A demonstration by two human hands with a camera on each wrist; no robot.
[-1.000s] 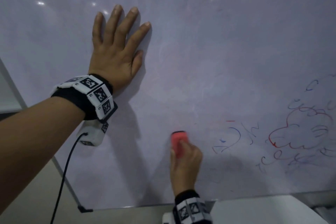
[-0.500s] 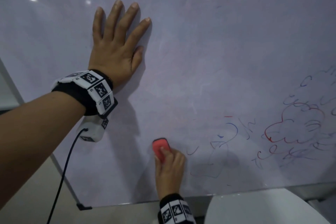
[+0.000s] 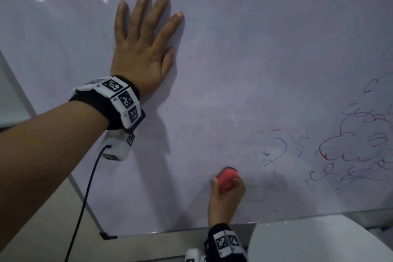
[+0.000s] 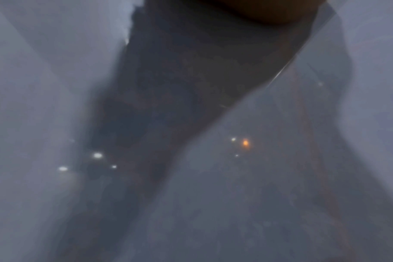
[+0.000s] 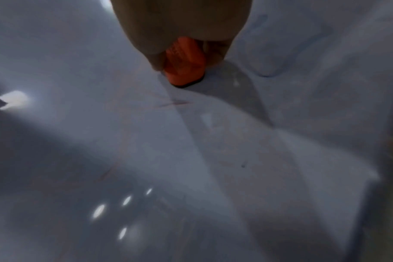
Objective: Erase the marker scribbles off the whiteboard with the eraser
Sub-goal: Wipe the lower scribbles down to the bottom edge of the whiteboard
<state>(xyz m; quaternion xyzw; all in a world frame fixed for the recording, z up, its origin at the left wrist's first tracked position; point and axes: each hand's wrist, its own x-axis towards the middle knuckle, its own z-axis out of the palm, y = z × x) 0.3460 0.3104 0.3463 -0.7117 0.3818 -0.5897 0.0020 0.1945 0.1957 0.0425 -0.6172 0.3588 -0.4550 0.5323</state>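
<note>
My right hand (image 3: 228, 187) grips a small red eraser (image 3: 227, 177) and holds it against the lower part of the whiteboard (image 3: 234, 70). In the right wrist view the eraser (image 5: 183, 65) shows orange-red with a dark pad touching the board. Red and blue marker scribbles (image 3: 350, 149) fill the board's lower right; thin blue strokes (image 3: 276, 151) lie just right of the eraser. My left hand (image 3: 144, 45) lies flat on the board at the upper left, fingers straight and spread. The left wrist view is dim and blurred.
The board's metal bottom edge (image 3: 180, 233) runs just below my right wrist. A white rounded surface (image 3: 319, 240) sits at the lower right. A dark cable (image 3: 85, 198) hangs from my left wrist camera. Ceiling lights reflect in the board's top.
My right hand swept the eraser left across the lower board, then back to the right. A faint blue stroke near the eraser is gone. My left hand has stayed pressed flat.
</note>
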